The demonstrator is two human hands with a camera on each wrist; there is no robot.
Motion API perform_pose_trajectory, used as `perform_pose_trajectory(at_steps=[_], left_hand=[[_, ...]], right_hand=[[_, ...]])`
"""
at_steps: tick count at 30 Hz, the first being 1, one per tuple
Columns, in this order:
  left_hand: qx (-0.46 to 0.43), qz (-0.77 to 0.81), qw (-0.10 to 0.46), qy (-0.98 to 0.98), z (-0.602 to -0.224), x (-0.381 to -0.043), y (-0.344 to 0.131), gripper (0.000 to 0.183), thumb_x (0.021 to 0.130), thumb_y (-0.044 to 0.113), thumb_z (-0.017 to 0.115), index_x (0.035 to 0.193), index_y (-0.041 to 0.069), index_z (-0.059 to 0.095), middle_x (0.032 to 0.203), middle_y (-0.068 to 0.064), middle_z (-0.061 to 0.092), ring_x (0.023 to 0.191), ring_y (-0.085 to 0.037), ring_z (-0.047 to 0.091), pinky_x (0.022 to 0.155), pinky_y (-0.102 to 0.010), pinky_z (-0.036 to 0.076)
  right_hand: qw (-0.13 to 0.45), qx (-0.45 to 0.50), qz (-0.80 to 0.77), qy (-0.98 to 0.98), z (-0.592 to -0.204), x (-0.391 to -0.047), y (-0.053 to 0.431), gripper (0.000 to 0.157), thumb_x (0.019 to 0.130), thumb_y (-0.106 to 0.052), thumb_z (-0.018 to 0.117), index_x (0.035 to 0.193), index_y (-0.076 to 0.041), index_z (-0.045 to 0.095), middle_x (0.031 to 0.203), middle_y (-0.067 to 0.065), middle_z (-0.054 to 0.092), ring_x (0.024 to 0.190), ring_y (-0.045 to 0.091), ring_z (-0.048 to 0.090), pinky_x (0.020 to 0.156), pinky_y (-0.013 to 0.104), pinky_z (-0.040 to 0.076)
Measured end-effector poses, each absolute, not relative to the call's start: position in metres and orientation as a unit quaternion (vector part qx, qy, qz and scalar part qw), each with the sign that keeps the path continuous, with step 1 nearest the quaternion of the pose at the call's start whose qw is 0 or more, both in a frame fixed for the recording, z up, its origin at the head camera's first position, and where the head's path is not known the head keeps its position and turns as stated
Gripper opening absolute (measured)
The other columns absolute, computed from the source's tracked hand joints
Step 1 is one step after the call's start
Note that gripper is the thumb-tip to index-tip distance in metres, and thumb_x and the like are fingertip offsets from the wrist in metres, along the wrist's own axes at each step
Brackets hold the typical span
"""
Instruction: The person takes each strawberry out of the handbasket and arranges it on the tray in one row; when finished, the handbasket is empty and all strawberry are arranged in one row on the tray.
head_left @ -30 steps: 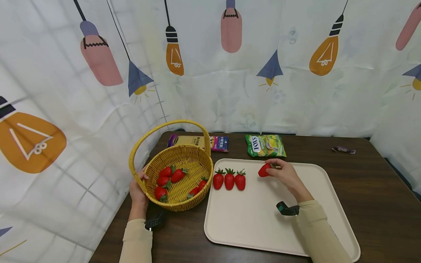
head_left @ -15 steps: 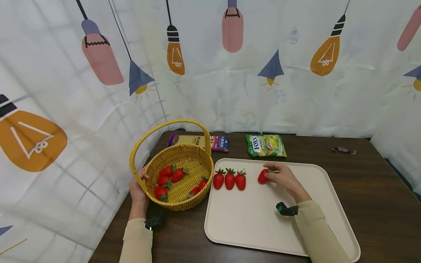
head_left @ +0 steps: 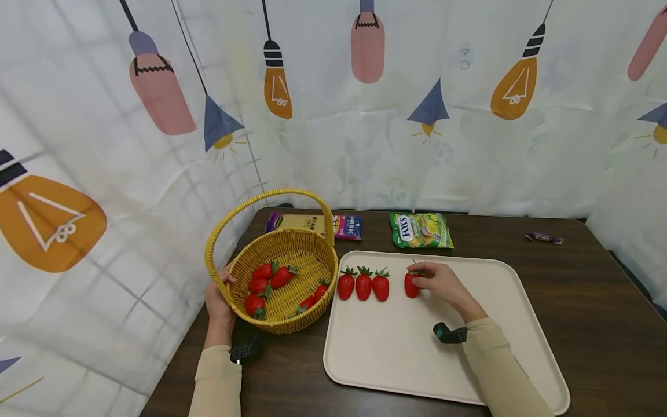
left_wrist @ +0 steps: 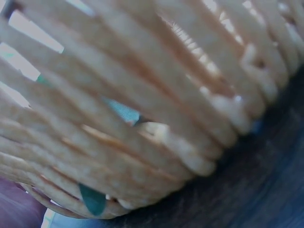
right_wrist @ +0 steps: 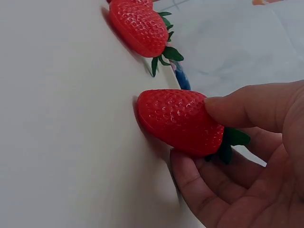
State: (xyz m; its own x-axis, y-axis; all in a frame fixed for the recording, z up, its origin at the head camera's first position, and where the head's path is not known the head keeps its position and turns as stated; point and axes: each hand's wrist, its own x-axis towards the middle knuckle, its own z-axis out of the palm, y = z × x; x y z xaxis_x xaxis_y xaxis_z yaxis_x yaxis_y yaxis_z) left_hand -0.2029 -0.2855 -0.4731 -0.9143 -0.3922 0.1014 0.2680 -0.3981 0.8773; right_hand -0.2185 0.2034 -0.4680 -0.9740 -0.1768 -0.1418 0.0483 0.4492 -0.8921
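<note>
My right hand (head_left: 440, 285) pinches a red strawberry (right_wrist: 183, 121) between thumb and fingers, low over the beige tray (head_left: 396, 353). Its green leaves point toward the palm in the right wrist view. To its left, a row of three strawberries (head_left: 363, 285) lies on the tray, tips toward me, a gap apart from the held one. My left hand (head_left: 220, 298) grips the left side of the yellow wicker basket (head_left: 281, 330), which leans up from the table. Several more strawberries (head_left: 259, 288) lie inside. The left wrist view shows the basket's weave (left_wrist: 142, 109) close up, the fingers mostly hidden.
Behind the basket lies a purple and gold snack packet (head_left: 346, 227). A green candy bag (head_left: 421, 230) sits just beyond the tray's far edge. A small wrapped candy (head_left: 544, 237) is at the back right of the dark wooden table (head_left: 599, 324). A patterned curtain (head_left: 333, 145) hangs behind.
My right hand has moved slightly left and toward me with the strawberry, which has turned from slanted to tip toward me. The left hand and basket have stayed put.
</note>
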Motion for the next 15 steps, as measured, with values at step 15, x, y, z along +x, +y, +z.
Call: perform_pose_trajectory(at_steps=[15], left_hand=[[0.062, -0.835, 0.190, -0.513, -0.473, -0.202, -0.286, 0.037, 0.101, 0.015, 0.039, 0.070, 0.001, 0.055, 0.139, -0.021, 0.052, 0.124, -0.032, 0.050, 0.096, -0.031, 0.047]], right_hand=[[0.093, -0.067, -0.494, 0.862, -0.472, -0.217, 0.192, 0.035, 0.086, -0.003, 0.065, 0.122, -0.003, 0.066, 0.121, 0.017, 0.061, 0.100, 0.028, 0.058, 0.076, 0.032, 0.049]])
